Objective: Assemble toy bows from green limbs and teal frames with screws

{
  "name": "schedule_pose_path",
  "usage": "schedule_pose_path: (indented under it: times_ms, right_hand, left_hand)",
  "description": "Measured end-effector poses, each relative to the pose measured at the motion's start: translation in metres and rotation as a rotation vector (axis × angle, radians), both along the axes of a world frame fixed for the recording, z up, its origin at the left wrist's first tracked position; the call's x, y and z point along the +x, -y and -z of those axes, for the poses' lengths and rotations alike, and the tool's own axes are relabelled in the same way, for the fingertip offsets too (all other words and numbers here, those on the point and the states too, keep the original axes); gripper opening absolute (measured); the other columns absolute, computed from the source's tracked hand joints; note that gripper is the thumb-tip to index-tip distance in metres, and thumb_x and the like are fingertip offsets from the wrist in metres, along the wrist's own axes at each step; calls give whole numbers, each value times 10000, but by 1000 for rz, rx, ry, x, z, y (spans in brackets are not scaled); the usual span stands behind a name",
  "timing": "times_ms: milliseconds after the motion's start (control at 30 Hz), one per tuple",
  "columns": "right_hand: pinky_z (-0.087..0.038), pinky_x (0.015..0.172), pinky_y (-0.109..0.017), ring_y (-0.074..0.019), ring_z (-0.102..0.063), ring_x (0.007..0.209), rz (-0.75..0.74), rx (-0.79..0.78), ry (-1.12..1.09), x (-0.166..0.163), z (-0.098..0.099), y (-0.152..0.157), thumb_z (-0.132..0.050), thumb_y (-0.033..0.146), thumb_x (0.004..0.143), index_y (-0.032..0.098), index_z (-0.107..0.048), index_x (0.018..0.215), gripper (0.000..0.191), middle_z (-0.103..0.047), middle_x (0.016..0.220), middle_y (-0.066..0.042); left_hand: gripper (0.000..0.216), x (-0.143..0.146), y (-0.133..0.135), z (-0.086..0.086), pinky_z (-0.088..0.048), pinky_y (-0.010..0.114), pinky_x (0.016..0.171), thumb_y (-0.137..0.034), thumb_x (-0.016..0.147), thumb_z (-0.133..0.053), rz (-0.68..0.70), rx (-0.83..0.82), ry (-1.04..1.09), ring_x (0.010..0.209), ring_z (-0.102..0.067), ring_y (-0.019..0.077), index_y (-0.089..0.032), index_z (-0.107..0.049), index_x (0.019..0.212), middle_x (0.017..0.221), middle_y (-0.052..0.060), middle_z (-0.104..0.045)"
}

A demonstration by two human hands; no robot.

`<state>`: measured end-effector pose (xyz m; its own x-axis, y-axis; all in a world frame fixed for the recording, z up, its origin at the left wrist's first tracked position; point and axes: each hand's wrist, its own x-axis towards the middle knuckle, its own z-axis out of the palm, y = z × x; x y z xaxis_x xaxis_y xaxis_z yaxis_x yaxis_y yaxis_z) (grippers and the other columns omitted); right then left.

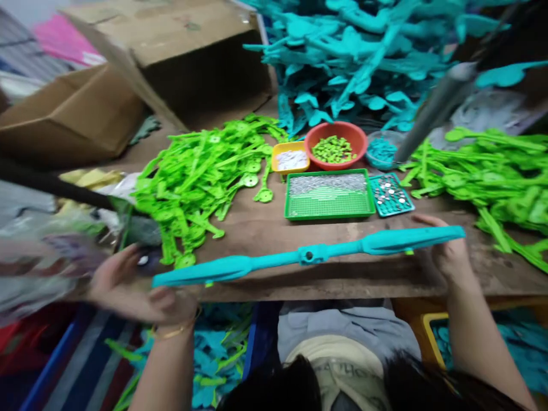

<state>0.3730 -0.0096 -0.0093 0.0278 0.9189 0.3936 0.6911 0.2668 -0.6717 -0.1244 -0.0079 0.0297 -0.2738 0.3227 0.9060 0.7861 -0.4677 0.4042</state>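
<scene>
A long turquoise plastic bar [278, 258] with two broad blade-like ends and a holed hub in its middle spans both hands above the table's front edge. My left hand [143, 288], blurred, supports its left end, the fingers loosely curved and the thumb beneath the blade. At the right end, my right hand [451, 248] holds the bar from behind, its fingers partly hidden by the blade. The bar tilts slightly up to the right. Small light-green bits show at its lower edge near each end.
A lime-green parts pile [205, 177] lies left, another pile [492, 177] right. Between them stand a green tray [329, 216] of metal pins, a teal tray [393, 194], a yellow tub [291, 171] and a red bowl [336, 162]. A grey pole [436, 111] slants behind.
</scene>
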Motion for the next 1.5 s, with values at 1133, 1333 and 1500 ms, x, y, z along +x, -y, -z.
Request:
schedule_pose_path:
  times_ms: [1133,1333,1500]
  right_hand:
    - [-527,462,-257,-157,-653,529,-335,-757,-997,-20,-45,50,-516,499,881,150,-592,1140,441,-718,794,-70]
    - [-501,995,-389,-213,-607,1174,-281,66,-550,-25,-43,66,-728,201,766,243,-634,1125,374,-645,1252,-86]
    - [-581,839,-357,-196,-712,892,-91,218,-478,-35,-44,67,-711,153,769,212,-697,870,118,-747,951,-69]
  left_hand:
    - [387,240,-29,-80,-509,348,694,-401,886,-571,554,-772,-1364,815,-665,259,-229,-558,1233,1034,124,-652]
    - [333,242,-47,-82,-475,297,631,-414,831,-651,696,-957,-1303,652,-638,200,-255,-598,1118,888,52,-660]
    - [330,253,-47,-77,-482,304,664,-450,850,-613,714,-902,-1371,664,-649,203,-247,-605,1111,863,50,-672]
